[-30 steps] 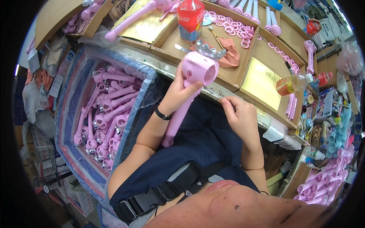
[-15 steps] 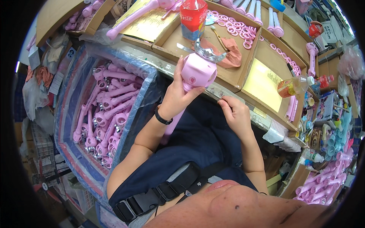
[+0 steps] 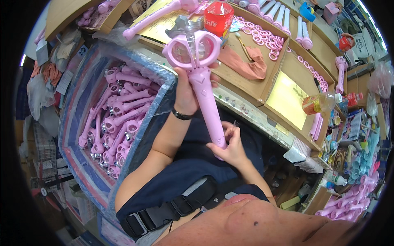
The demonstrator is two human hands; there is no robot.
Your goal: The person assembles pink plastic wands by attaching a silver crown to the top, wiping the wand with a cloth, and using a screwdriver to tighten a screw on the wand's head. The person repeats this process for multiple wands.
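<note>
A pink toy wand with a clear heart-shaped head and a silver crown stands almost upright in front of me. My left hand grips its shaft just under the head; a black band sits on that wrist. My right hand holds the wand's lower end, fingers pinched at the bottom of the handle. Both hands are above my dark blue lap, at the near edge of the wooden workbench.
A plastic-lined bin at my left holds several pink wands. On the bench lie pink rings, a tan cloth, a red jar, yellow sheets and a drink bottle. More pink handles pile at the lower right.
The wand has been turned upright, its heart face now toward me, head lifted. My right hand moved from the bench edge to the wand's lower end.
</note>
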